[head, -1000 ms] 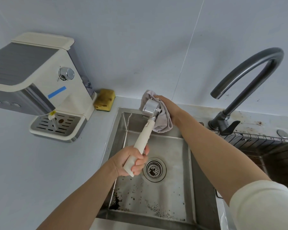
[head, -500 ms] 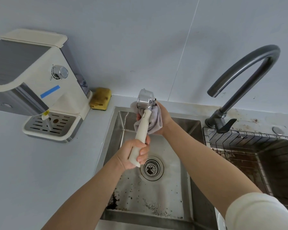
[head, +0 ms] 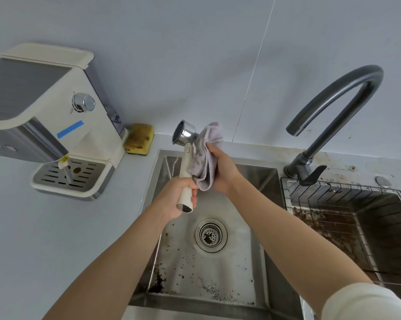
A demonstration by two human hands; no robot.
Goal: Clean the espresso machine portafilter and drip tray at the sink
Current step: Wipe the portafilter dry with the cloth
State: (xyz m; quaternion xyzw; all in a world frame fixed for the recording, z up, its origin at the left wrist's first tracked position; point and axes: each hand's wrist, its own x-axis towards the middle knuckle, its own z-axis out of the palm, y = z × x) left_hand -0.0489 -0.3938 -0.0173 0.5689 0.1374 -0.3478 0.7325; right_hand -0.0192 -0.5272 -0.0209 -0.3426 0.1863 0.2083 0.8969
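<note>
Wiping the cream-handled, chrome-headed portafilter (head: pixel 184 135) above the steel sink (head: pixel 259 179).
Your left hand (head: pixel 176 199) grips its handle; your right hand (head: pixel 220 169), just beside, clutches a crumpled grey cloth (head: pixel 205 155) against it. Next, probably the head; the slotted drip tray (head: pixel 68 177) waits well left.

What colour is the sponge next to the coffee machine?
The sponge is yellow with brown stains. The head view shows it best.
</note>
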